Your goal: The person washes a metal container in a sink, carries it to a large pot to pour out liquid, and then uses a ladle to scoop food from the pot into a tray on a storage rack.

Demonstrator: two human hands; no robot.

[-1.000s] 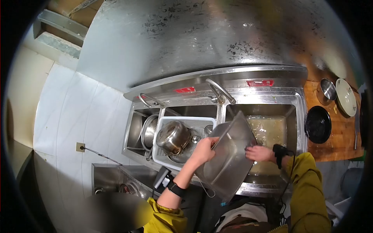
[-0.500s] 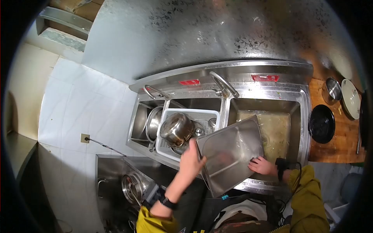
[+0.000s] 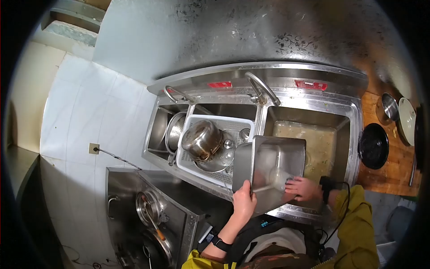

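Tilted on its side over the front of the right sink basin is a deep rectangular stainless steel pan (image 3: 268, 157). My left hand (image 3: 245, 200) is closed on its lower left rim, thumb up. At the pan's lower right, my right hand (image 3: 303, 188) reaches in with bent fingers against the inner wall. A small greyish patch shows at those fingertips, blurred, and I cannot tell what it is. Behind the pan, the right basin (image 3: 342, 134) holds cloudy water with bits floating in it.
A white perforated basket (image 3: 210, 118) in the middle basin holds a steel pot (image 3: 201, 140) and a glass lid (image 3: 228, 154). Two faucets (image 3: 264, 89) rise behind. On the right, a wooden board (image 3: 369, 105) carries a black bowl (image 3: 374, 145). A stove with pans (image 3: 150, 208) stands lower left.
My left hand has moved right and taken hold of the pan's rim. The pan has turned more upright, its side wall now facing left. My right hand has shifted slightly on the inner wall.
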